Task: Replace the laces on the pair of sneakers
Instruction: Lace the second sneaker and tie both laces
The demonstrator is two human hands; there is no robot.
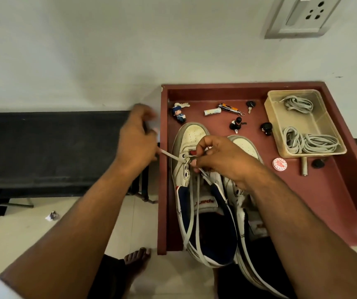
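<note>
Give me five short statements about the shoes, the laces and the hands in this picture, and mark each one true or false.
1. The left hand pulls a lace out sideways from the left sneaker. True.
2. The clear plastic container is empty. False: it holds two bundles of laces.
3. The right hand works at the eyelets of the left sneaker. True.
4. Both sneakers stand on the floor. False: they lie in the red-brown tray, heels jutting over its near edge.
5. A round red-and-white tin lies in the tray near the container. True.
</note>
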